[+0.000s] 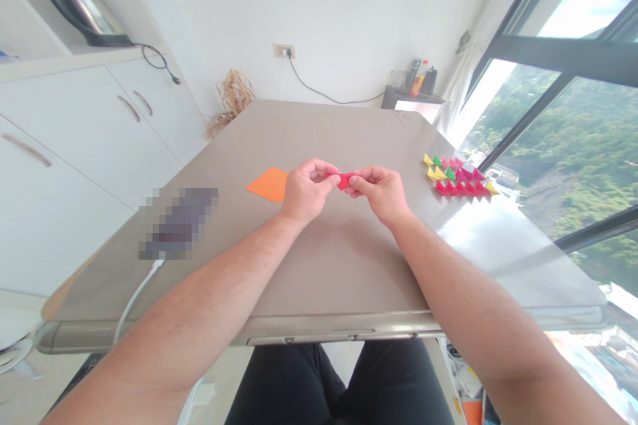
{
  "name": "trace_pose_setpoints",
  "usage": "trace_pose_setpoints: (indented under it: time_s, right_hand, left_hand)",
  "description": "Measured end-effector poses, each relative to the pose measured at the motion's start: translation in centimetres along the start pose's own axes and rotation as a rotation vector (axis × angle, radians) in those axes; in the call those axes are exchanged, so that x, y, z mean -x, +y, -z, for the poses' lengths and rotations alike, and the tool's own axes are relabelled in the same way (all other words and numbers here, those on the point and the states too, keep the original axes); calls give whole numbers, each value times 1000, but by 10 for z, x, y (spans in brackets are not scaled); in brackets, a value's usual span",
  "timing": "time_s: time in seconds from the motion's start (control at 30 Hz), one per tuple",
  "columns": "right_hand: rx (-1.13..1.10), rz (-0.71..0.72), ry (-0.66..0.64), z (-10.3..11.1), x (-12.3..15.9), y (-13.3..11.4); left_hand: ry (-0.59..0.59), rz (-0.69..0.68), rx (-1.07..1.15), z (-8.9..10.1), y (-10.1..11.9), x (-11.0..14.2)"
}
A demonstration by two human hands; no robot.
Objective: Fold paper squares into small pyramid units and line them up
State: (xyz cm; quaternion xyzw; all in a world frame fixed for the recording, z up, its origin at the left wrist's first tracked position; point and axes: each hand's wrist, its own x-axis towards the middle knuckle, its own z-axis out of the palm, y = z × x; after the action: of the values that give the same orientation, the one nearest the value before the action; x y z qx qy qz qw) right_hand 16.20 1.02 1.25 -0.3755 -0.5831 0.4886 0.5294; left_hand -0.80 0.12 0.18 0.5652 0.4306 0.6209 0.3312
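A small piece of folded red paper (343, 180) is held between my two hands above the middle of the table. My left hand (310, 189) pinches its left end between thumb and fingers. On the other side, my right hand (379, 191) grips the right end the same way. Parts of the paper are hidden behind my fingertips. Just left of my left hand lies a sheet of orange paper (266, 184), flat on the table, its right corner covered by that hand.
Several folded paper pieces (458, 176) in red, pink, yellow and green stand in rows at the table's right. A blurred-out dark device (179, 222) with a white cable (134, 299) lies at the left. The table (319, 265) has its front edge near my legs.
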Motion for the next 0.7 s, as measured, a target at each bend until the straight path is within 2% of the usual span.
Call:
trace_pose_setpoints:
  time_s: [0.27,0.5,0.7]
  right_hand:
    - [5,-1,-5,2,0,1]
    - [21,8,-24,0,2,-1]
    - [26,49,16,1,0,4]
  left_hand:
    - [2,15,6,0,4,1]
    - [-49,-14,-34,0,2,1]
    - [-113,66,16,-1,0,2]
